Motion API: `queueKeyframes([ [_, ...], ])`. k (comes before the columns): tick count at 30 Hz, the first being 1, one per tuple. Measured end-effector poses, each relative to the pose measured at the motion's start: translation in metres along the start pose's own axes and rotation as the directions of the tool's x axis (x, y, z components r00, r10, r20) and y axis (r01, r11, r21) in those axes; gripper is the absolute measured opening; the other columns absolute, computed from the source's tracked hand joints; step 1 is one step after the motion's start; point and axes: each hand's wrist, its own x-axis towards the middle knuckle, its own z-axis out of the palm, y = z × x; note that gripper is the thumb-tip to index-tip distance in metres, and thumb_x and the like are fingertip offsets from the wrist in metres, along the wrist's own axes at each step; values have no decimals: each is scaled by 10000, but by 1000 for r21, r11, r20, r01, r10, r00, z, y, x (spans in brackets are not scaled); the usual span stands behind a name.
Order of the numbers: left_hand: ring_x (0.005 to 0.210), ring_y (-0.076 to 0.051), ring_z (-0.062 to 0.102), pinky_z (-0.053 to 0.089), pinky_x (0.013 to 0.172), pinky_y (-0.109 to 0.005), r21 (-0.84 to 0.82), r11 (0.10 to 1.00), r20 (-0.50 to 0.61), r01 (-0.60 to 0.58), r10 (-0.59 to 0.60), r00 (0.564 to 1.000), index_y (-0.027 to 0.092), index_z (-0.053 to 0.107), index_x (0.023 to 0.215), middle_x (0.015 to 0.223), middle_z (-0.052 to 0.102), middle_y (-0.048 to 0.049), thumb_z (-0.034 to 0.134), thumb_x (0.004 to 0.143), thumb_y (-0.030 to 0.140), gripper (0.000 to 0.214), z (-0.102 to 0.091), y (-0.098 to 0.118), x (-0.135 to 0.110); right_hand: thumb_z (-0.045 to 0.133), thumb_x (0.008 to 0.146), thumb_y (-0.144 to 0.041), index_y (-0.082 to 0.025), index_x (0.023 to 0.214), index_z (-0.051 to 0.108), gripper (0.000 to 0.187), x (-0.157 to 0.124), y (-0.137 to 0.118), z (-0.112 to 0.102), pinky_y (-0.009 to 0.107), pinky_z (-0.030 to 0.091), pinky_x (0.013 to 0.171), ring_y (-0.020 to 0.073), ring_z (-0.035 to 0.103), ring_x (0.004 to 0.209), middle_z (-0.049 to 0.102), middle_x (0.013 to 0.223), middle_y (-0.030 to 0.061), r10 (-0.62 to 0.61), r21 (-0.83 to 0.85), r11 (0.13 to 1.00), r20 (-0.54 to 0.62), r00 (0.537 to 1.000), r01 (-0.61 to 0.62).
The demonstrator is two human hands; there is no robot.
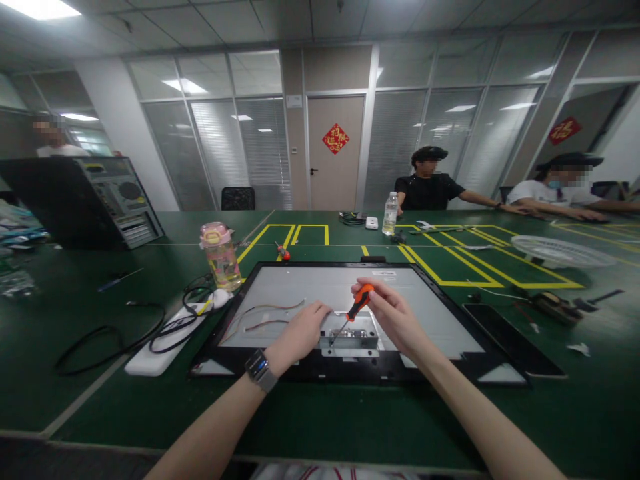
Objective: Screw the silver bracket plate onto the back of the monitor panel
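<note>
My right hand (393, 313) grips a screwdriver (359, 303) with an orange and black handle. Its shaft slants down to the left, and the tip meets a silver metal bracket (367, 342). At the bracket's left end is my left hand (305, 327), fingers bent and closed against it; the fingertips are partly hidden. The bracket sits near the front edge of a flat display panel (425, 300) with a grey back and black frame. Thin wires (267, 325) lie on the panel left of my hand.
On the left are a white power strip (157, 350), black cables, a pink-lidded bottle (220, 257) and a computer tower (80, 200). A dark phone-like slab (515, 340) lies right of the panel. Beyond stand a water bottle (390, 213) and a red-handled tool (283, 252). Two people sit across the table.
</note>
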Motion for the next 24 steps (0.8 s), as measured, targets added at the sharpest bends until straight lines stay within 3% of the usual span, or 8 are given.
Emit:
queueKeyframes([
  [6, 1044, -179, 530, 403, 947, -299, 7, 1000, 3, -1, 1, 1000, 189, 504, 1209, 1155, 549, -64, 356, 780, -52, 514, 1, -2, 0, 709, 767, -413, -249, 865, 720, 191, -2, -3, 2, 352, 536, 755, 205, 625, 836, 652, 900, 33, -129, -219, 968, -19, 991, 122],
  [11, 1069, -178, 524, 388, 971, -299, 2, 1000, 3, -10, 10, 1000, 184, 500, 1213, 1169, 547, -68, 355, 772, -59, 524, 0, -1, -1, 622, 850, -390, -287, 1130, 659, 300, -4, -6, 1, 421, 514, 883, 223, 656, 929, 706, 988, 48, -93, -233, 968, 4, 996, 92],
  [13, 1079, -178, 521, 383, 978, -299, 4, 1000, 10, -2, 2, 1000, 187, 499, 1213, 1171, 546, -68, 352, 777, -59, 522, -1, 0, -1, 594, 871, -392, -295, 1155, 644, 305, -5, -7, 2, 438, 498, 920, 233, 647, 996, 706, 1049, 56, -97, -239, 966, 23, 995, 100],
  [19, 1068, -178, 525, 387, 973, -308, -1, 1000, 15, 4, -4, 1000, 196, 498, 1204, 1165, 547, -63, 358, 779, -56, 513, -1, 0, -2, 711, 774, -374, -263, 912, 722, 177, -4, -4, 2, 359, 544, 800, 221, 629, 914, 668, 938, 48, -212, -292, 937, -31, 977, 194],
  [24, 1084, -178, 518, 384, 983, -303, -1, 1000, 2, -4, 4, 1000, 182, 498, 1214, 1171, 550, -69, 352, 774, -56, 521, -1, 1, -1, 622, 854, -385, -288, 1178, 628, 339, -4, -4, 2, 440, 507, 920, 237, 642, 1007, 699, 1041, 60, -118, -236, 965, -4, 993, 114],
])
